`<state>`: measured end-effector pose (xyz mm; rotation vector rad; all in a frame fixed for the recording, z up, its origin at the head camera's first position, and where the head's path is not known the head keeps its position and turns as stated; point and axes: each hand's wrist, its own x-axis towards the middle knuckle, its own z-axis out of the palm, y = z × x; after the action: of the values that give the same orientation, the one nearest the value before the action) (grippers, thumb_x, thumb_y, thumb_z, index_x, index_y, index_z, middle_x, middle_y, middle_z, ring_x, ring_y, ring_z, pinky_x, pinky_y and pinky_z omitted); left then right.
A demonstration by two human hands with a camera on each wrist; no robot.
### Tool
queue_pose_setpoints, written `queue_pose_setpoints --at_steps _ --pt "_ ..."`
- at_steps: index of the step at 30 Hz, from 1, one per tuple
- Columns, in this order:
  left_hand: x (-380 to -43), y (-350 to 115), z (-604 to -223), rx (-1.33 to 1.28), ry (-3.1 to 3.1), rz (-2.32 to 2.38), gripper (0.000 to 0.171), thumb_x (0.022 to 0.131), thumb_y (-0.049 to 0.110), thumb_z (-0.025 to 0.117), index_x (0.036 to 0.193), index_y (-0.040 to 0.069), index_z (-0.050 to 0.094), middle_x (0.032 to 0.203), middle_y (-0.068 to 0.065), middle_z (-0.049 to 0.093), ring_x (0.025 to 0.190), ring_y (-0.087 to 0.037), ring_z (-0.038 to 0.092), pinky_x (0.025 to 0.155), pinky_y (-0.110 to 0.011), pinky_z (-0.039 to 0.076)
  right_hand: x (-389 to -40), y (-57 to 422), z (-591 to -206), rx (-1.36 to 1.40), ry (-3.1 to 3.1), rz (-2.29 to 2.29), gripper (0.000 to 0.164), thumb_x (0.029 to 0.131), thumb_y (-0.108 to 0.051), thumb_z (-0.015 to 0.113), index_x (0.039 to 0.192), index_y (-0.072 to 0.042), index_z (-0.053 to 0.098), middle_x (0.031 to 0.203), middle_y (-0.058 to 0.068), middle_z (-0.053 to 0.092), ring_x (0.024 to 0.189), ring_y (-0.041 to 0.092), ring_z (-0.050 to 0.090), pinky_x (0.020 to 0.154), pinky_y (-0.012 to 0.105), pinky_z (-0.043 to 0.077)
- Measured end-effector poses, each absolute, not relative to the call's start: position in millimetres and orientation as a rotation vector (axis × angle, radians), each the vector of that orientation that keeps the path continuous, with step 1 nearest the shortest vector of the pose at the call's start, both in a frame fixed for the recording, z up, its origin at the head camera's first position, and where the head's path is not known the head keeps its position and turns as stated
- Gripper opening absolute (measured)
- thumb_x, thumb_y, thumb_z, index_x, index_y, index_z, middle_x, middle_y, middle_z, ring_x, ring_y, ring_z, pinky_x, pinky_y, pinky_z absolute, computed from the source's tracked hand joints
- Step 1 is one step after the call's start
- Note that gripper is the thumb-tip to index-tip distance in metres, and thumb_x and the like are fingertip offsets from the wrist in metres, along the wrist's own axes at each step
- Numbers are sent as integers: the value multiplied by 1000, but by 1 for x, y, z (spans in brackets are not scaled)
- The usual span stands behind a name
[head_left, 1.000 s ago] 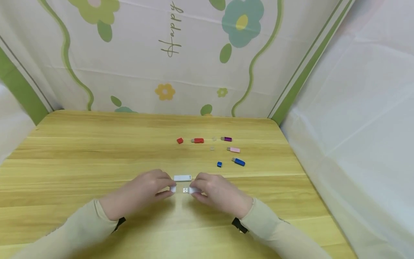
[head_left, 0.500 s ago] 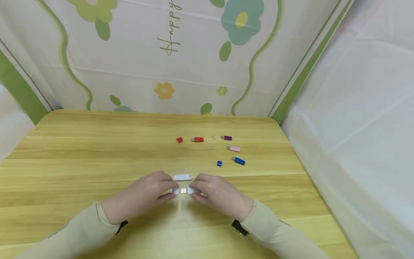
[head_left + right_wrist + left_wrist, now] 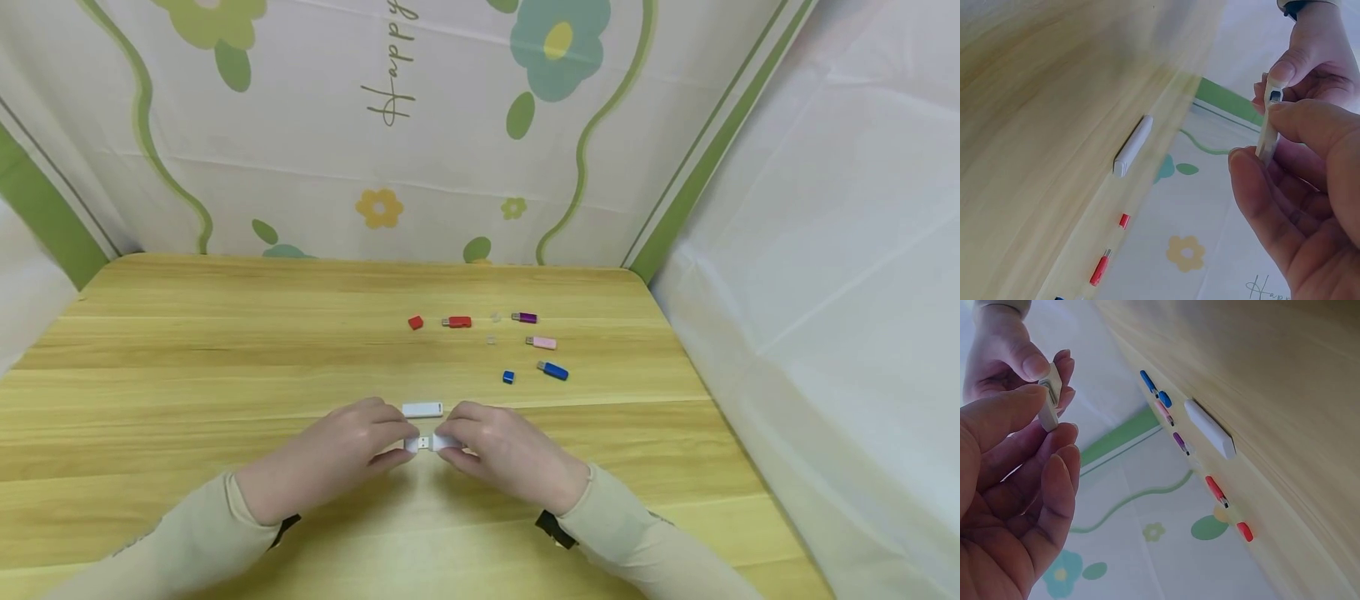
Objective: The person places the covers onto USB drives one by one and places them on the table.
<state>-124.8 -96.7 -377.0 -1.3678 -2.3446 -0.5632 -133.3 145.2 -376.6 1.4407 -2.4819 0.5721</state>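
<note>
In the head view, my left hand [image 3: 341, 446] pinches a small white cap [image 3: 411, 444] between thumb and fingers. Facing it, my right hand [image 3: 510, 450] grips a white USB flash drive [image 3: 442, 442], its metal plug pointing left. The plug's tip is at the mouth of the cap, and part of the metal still shows between the two white pieces. Fingers cover much of both. Just beyond them a longer white stick [image 3: 422, 410] lies flat on the wooden table [image 3: 187, 350]. Both wrist views show the white pieces lined up above the tabletop.
Farther back lie a red cap [image 3: 416, 322], a red USB drive [image 3: 459, 322], a purple one [image 3: 526, 317], a pink one [image 3: 543, 342], and a blue one [image 3: 555, 371] with its blue cap [image 3: 508, 377]. Two small clear caps [image 3: 491, 340] sit among them. A printed curtain [image 3: 315, 150] hangs behind.
My left hand has moved right with the white cap, closing the gap to the plug. My right hand has stayed almost in place. The things on the table lie as before.
</note>
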Motion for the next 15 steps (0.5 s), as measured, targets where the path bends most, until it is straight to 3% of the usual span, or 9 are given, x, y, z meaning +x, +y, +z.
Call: queue_pose_setpoints --at_steps 15 --pt "-123 -94 -374 -1341 -2397 -588 15 81 8 81 93 8 71 78 5 65 66 -5 51 59 -17 46 -133 144 -375 1439 -2469 586 11 90 -13 74 99 -6 73 96 -1 66 77 4 58 70 6 45"
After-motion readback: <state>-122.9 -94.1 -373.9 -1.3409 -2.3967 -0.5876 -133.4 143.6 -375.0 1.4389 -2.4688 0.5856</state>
